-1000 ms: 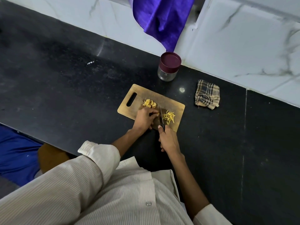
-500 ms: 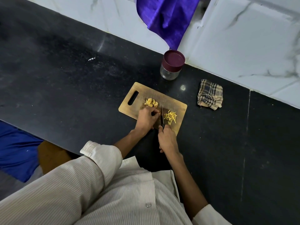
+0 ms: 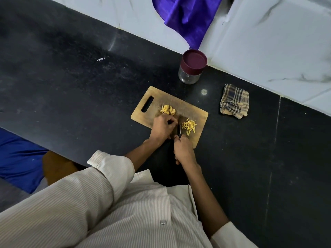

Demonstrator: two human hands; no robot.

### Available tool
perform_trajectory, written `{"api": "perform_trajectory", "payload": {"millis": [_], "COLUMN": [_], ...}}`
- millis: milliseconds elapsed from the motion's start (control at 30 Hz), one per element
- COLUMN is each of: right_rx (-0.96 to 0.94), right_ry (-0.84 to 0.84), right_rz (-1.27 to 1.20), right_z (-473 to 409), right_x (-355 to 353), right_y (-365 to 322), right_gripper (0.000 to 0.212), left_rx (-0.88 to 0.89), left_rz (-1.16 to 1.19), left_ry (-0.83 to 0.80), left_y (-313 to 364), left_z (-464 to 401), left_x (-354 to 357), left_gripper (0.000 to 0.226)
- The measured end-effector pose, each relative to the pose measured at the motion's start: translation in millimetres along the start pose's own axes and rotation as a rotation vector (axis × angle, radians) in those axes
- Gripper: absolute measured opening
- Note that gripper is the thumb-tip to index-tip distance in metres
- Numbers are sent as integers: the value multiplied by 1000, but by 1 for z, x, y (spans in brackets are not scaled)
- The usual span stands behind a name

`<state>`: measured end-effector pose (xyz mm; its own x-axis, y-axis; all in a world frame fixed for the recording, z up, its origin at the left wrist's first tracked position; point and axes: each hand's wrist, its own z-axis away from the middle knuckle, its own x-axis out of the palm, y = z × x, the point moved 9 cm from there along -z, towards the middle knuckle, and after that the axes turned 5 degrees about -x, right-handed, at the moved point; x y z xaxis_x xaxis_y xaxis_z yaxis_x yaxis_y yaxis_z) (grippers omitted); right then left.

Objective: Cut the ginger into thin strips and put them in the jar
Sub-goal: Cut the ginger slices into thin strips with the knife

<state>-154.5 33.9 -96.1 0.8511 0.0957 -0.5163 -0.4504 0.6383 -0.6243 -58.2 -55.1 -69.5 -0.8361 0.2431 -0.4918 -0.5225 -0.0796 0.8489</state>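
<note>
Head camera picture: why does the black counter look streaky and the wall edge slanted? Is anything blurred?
Head view: pale glare streaks smear the countertop, and a small bright light spot sits near the jar; the wide lens tilts and bends the wall line; the cutting board and ginger strips look fairly sharp, though the knife blade shows only as a thin line.

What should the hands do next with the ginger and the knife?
Probably one more thin cut. The right hand holds the knife beside the left hand, which seems to pin a piece. Slices still wait uncut, strips lie on the board, and the jar is lidded.
</note>
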Motion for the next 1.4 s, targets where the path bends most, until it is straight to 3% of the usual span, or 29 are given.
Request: {"api": "perform_trajectory", "payload": {"millis": [233,433,900,1400], "right_rx": [0,-54,-11,-81], "right_ry": [-11,80,85,50], "right_rz": [133,176,-46,3], "right_z": [14,17,12,10], "right_x": [6,-5,-10,-2], "right_y": [16,14,32,16], "right_gripper": [30,32,34,28], "left_rx": [-29,-22,9,19], "left_rz": [19,-1,-16,-43], "left_ry": [-1,3,25,33], "left_y": [-3,1,3,6], "left_z": [5,5,8,8], "left_x": [0,-1,-3,-6], "left_gripper": [8,10,13,14]}}
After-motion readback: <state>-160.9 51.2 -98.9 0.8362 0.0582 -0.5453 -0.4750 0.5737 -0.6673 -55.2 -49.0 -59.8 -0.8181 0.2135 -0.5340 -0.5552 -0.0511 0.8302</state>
